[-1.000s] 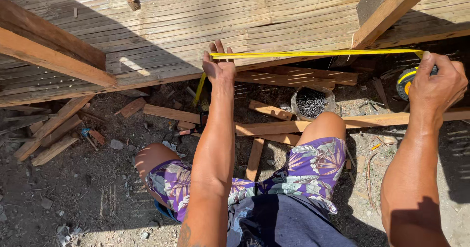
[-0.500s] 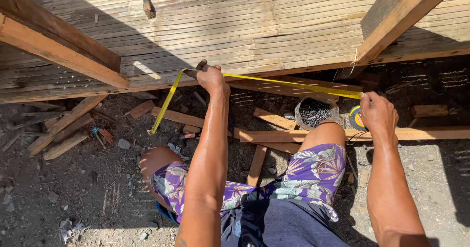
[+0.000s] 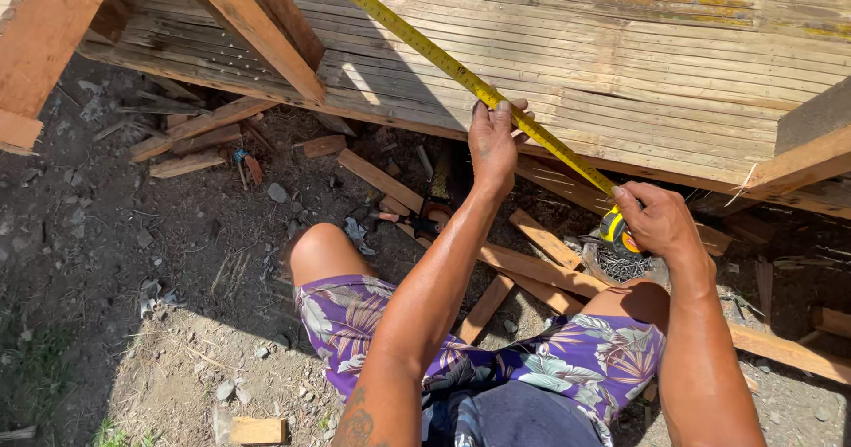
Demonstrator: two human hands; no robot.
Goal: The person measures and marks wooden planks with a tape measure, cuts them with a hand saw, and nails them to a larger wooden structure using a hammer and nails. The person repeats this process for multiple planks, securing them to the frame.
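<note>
Left hand (image 3: 493, 145) pins the yellow tape (image 3: 443, 57) flat on the slatted bamboo panel (image 3: 638, 66); right hand (image 3: 651, 221), at 4 o'clock from it, is clamped on the tape case (image 3: 613, 231). Tape runs off toward 11 o'clock. Looks like mid-measure; reading the mark needs it held taut.

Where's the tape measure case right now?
In the head view, right of centre: the tape measure case sits in the right hand, just above the container of nails. Its yellow blade runs up-left past the left hand.
</note>
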